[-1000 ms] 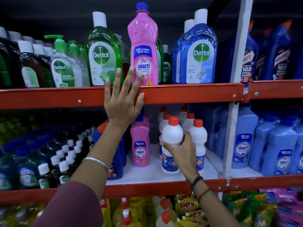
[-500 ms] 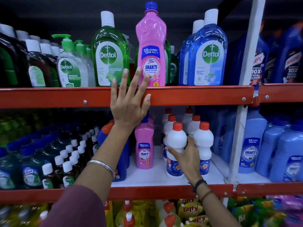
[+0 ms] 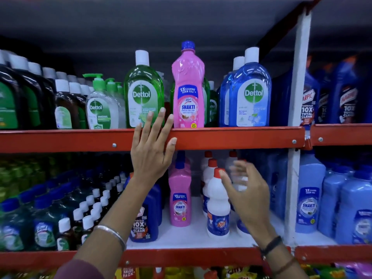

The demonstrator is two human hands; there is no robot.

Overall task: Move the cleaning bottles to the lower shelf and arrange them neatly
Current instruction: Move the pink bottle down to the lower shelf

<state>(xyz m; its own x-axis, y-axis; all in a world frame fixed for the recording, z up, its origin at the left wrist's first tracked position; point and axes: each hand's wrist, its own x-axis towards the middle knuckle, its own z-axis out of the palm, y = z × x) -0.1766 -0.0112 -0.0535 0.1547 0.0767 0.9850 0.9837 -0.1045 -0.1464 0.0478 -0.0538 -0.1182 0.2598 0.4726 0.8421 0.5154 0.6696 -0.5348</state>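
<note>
1. Your right hand (image 3: 246, 195) has come off the white bottles (image 3: 218, 206), open and blurred.
2. Your left hand (image 3: 152, 152) lies spread and empty against the upper shelf edge (image 3: 231, 137), just beside the pink bottle (image 3: 188, 91).
3. Careful: a careless grab there could topple the neighbouring green bottle (image 3: 144, 93).

Left hand (image 3: 151, 152) spread beside upper pink bottle (image 3: 188, 91), right hand (image 3: 246, 195) empty.

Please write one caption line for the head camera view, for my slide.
Left hand rests open on the red upper shelf edge beside a pink Shakti bottle; right hand open near white bottles below.
</note>
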